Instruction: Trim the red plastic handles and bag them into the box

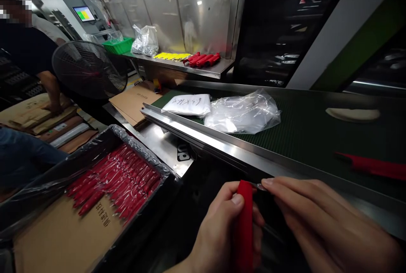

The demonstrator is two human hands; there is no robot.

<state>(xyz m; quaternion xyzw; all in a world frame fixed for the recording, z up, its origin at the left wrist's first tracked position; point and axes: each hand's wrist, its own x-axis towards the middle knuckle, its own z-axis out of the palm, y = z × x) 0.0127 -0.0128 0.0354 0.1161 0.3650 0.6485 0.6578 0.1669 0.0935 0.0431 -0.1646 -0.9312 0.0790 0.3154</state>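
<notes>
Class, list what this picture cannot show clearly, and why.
All in the head view:
Lower end of the red piece in the left hand: cut by bottom edge.
Small item at the right hand: blurred, partly behind fingertips.
Monitor text: too small.
Red strip: cut by right edge.

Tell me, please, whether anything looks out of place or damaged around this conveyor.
I see no clear spill or damage. The one oddity is a pale, curved piece lying loose on the green conveyor belt, unlike anything else there; I cannot tell what it is.
</notes>
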